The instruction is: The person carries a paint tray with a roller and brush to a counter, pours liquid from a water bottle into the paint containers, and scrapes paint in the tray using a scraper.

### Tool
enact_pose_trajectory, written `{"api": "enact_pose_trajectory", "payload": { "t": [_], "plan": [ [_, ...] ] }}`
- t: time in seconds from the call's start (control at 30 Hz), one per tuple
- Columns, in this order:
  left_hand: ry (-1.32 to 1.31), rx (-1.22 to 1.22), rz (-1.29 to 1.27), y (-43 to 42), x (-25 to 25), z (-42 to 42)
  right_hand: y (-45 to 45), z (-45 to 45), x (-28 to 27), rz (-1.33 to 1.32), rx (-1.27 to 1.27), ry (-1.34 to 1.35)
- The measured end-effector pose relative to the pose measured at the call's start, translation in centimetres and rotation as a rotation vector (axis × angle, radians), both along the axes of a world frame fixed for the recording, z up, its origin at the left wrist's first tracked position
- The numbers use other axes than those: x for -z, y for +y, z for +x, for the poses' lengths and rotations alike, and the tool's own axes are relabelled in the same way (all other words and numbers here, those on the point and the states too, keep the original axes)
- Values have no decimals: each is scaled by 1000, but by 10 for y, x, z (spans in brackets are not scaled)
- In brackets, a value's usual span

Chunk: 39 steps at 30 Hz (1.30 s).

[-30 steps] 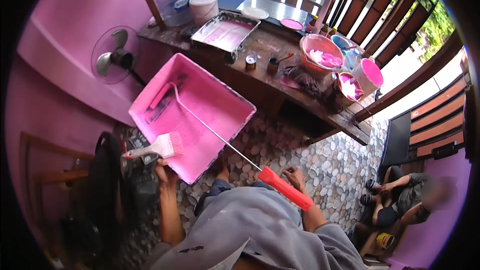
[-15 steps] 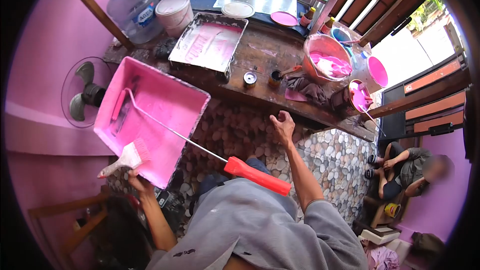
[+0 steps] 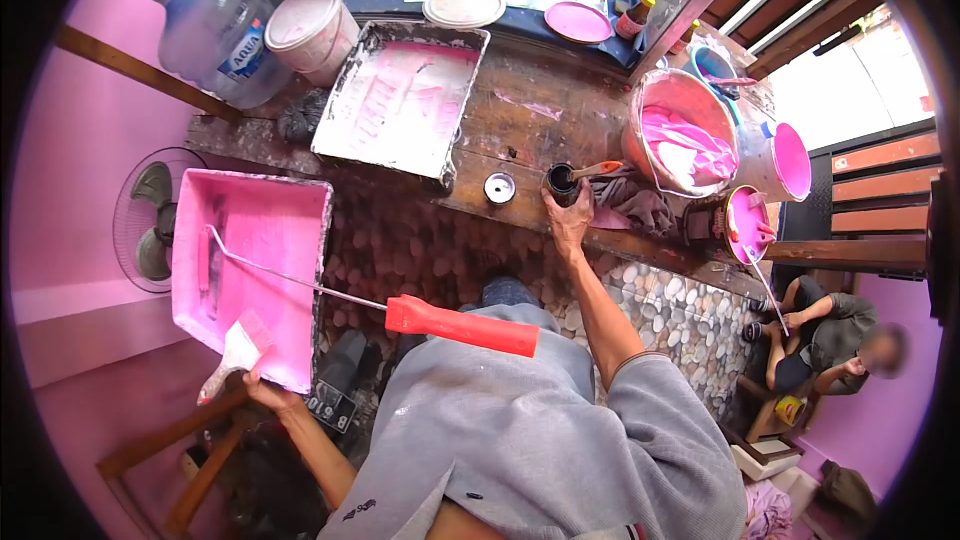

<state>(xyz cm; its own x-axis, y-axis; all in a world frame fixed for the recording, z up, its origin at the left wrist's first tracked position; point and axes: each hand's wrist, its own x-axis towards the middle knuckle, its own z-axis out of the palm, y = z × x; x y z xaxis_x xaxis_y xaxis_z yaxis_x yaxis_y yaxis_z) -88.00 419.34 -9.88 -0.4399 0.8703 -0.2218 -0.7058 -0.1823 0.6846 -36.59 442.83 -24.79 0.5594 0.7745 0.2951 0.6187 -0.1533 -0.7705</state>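
My left hand (image 3: 268, 393) grips the lower edge of a pink-coated paint tray (image 3: 275, 225), holding it tilted off to the left. Inside the tray lie a paint roller with a red handle (image 3: 460, 325), which sticks out to the right, and a paintbrush (image 3: 238, 355) with pink bristles near my hand. At the front of the wooden table, my right hand (image 3: 570, 220) is wrapped round a small dark can (image 3: 562, 185). A brush with an orange handle (image 3: 600, 169) leans in that can. Just left stands a small round tin (image 3: 499, 188).
On the table (image 3: 520, 130) stand a second paint tray (image 3: 405, 105), a white bucket (image 3: 312, 35), a water jug (image 3: 225, 35), a bucket of pink paint (image 3: 685, 135) and a dark rag (image 3: 640, 202). A fan (image 3: 153, 220) is at left. A person (image 3: 835, 325) sits at right.
My right hand has moved up to the table and closed round the dark can. The tray with roller and brush has shifted left and down with my left hand.
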Motion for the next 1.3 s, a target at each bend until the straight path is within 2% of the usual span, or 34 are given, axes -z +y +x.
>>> {"api": "enact_pose_trajectory", "payload": {
  "t": [0.03,0.07,0.13,0.27,0.3,0.37,0.43,0.5,0.53,0.6,0.63,0.7,0.73,0.77,0.8,0.9,0.97,1.0,1.03,1.07,1.13,1.2,1.23,1.3],
  "plan": [
    [44,-67,-61,9,3,5,5,-1,9,0,-4,-9],
    [-1,-29,-25,1,12,-13,-18,-4,-13,45,28,-57],
    [-35,-98,-68,15,10,-8,-2,-5,2,9,15,-30],
    [-15,-59,-45,35,15,4,10,-10,22,-8,24,-25],
    [-27,-47,-21,25,7,-6,-16,-11,-13,22,63,-58],
    [2,-63,-52,38,6,-5,-4,-14,-11,0,38,15],
    [-67,57,-29,47,16,-10,3,-20,-4,40,50,-33],
    [-9,10,-39,55,29,-13,4,-23,-1,73,14,-53],
    [-36,59,5,43,13,-21,-24,-24,-40,99,12,-52],
    [-64,94,41,51,21,-32,-32,-27,-36,109,-15,7],
    [-151,251,105,59,23,-50,-33,-25,-36,96,-33,-15],
    [-148,299,123,67,36,-62,-58,-24,-28,72,8,-30],
    [-126,329,129,71,43,-57,-73,-21,-16,54,39,-48],
    [-111,374,150,73,1,-51,-95,-20,-49,50,84,-74],
    [22,193,-37,79,-8,-24,-111,-17,-38,33,123,-97],
    [-92,419,70,87,31,-48,-163,-3,-16,-34,239,-13],
    [-73,404,21,90,56,-54,-197,12,-2,-43,357,38],
    [-19,362,-24,94,-26,-48,-210,27,-71,-63,422,11],
    [-30,381,-7,98,-15,-44,-225,38,-62,-57,494,-44],
    [5,349,9,99,11,-38,-241,50,-32,-75,572,-62],
    [62,212,-33,105,-7,-5,-265,85,-21,-88,657,16],
    [43,233,0,105,-12,12,-280,122,-14,-37,774,-134],
    [49,226,-9,88,-66,38,-293,161,-47,-40,788,-187],
    [22,270,39,97,-42,38,-292,200,-23,-71,879,-169]
  ]
}}
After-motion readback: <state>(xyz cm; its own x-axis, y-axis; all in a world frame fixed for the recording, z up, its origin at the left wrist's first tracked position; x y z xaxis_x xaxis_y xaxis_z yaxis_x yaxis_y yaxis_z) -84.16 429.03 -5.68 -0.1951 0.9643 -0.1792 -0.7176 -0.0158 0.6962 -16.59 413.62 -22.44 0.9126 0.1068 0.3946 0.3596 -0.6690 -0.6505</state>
